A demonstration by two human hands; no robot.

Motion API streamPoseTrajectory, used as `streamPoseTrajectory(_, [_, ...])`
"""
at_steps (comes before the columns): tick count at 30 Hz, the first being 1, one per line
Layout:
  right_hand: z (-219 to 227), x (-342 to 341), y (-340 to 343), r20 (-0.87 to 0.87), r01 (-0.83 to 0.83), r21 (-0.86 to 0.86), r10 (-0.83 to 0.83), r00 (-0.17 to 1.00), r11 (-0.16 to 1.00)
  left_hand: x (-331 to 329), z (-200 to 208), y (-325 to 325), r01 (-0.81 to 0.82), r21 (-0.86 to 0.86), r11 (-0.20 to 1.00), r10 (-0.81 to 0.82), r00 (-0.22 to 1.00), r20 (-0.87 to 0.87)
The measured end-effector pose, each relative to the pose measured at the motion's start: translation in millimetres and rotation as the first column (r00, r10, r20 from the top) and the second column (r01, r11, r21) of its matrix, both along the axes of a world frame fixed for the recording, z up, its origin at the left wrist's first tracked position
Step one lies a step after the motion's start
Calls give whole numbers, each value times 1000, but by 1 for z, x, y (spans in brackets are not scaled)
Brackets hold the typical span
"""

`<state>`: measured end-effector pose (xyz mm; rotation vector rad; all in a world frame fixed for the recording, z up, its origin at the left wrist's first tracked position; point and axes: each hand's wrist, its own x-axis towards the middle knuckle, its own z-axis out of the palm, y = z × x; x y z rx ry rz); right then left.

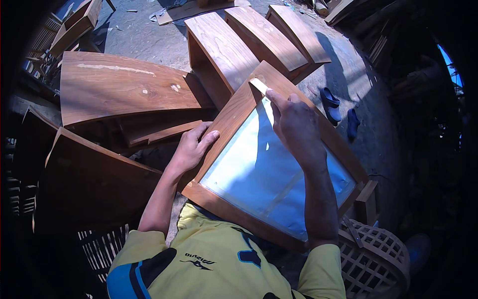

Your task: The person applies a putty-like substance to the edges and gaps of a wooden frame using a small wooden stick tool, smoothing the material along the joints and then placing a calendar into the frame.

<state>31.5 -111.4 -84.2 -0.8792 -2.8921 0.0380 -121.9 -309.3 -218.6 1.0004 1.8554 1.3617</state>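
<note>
Across my lap rests a brown wooden frame (343,160), tilted, around a pale bluish-white sheet or panel (239,162). My left hand (190,148) grips the frame's left side, its thumb on the front face and its other fingers around the outer edge. Near the frame's far inner corner, my right hand (294,117) pinches a small pale flat strip (259,85) against the wood. The strip's material cannot be made out. My right hand and forearm hide part of the panel and the frame's right side.
Wooden drawer boxes (219,42) stand on the sunlit ground ahead. A broad wooden piece with pale patches (124,89) lies at the left, above darker curved panels (94,179). Dark clogs (331,102) sit at the right. A lattice-sided seat or basket (373,254) is at lower right.
</note>
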Motion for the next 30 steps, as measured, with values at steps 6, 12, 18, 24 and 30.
streamPoseTrajectory(6, [-4, 0, -6, -26, 32, 74, -30, 999, 997, 2, 2, -4, -6, -12, 1000, 6, 1000, -6])
streamPoseTrajectory(12, [6, -4, 0, -26, -36, 84, 38, 999, 996, 2, -3, -4, -5, -28, 1000, 6, 999, 38])
streamPoseTrajectory(18, [12, 40, 6, -98, -160, 113, 172, 980, 981, -14, 0, -4, 145, -5, 989, -140, 960, 244])
streamPoseTrajectory(24, [11, 175, -4, -252, 352, -428, -484, 838, 832, -43, -14, 1, 158, 55, 986, -167, 958, 234])
streamPoseTrajectory(30, [-21, 324, -47, -348, 545, -582, -790, 504, 604, -42, -17, 0, 103, -5, 995, -100, 973, 207])
